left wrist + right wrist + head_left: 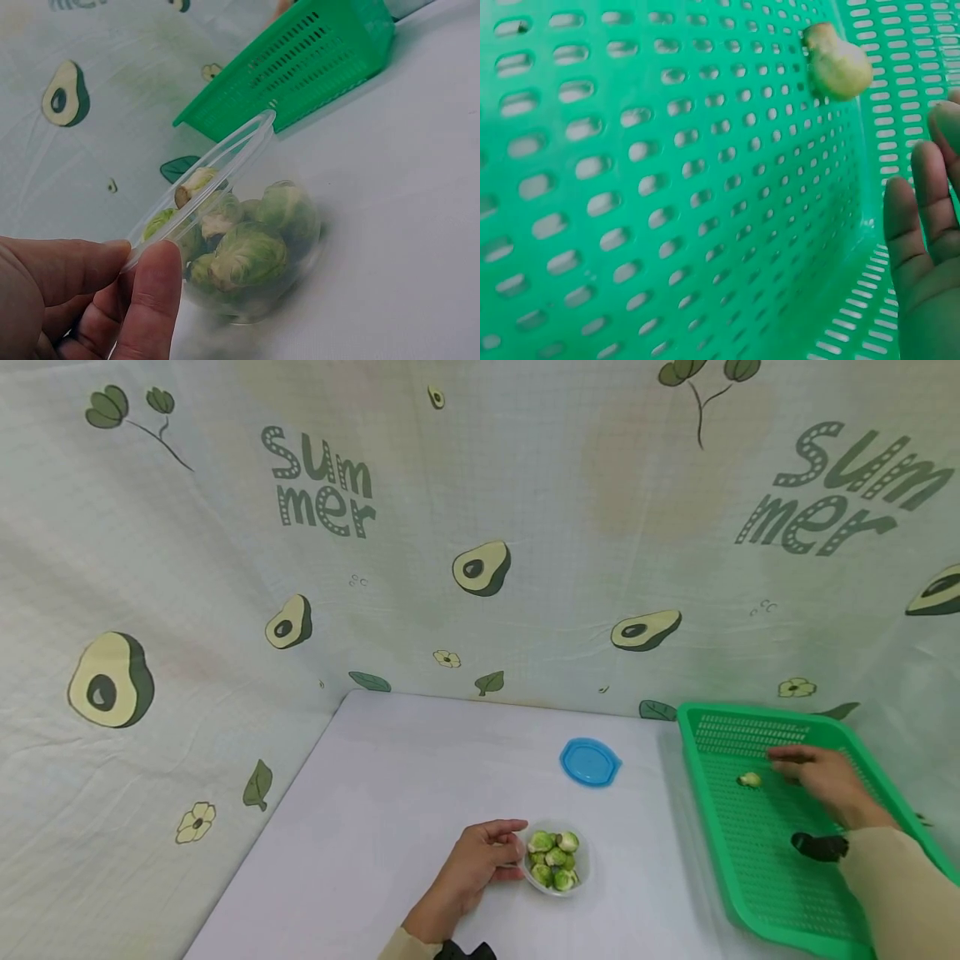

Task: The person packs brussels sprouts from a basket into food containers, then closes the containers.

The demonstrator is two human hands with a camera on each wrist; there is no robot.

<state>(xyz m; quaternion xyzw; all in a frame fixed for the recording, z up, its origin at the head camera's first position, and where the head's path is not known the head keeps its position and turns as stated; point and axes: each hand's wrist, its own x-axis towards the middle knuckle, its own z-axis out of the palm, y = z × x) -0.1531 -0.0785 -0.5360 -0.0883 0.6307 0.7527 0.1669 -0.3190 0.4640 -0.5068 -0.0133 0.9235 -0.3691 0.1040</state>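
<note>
My left hand pinches the rim of a clear plastic bowl between thumb and fingers. Several Brussels sprouts fill the bowl, which stands on the white table. Inside the green basket, my right hand is held with its fingers extended and nothing in them. A single Brussels sprout lies on the basket floor just left of those fingers, apart from them; the right wrist view shows the same sprout near the basket's far wall.
The green perforated basket stands at the table's right side. A blue lid lies flat on the white table behind the bowl. A cloth printed with avocados hangs behind and along the left edge.
</note>
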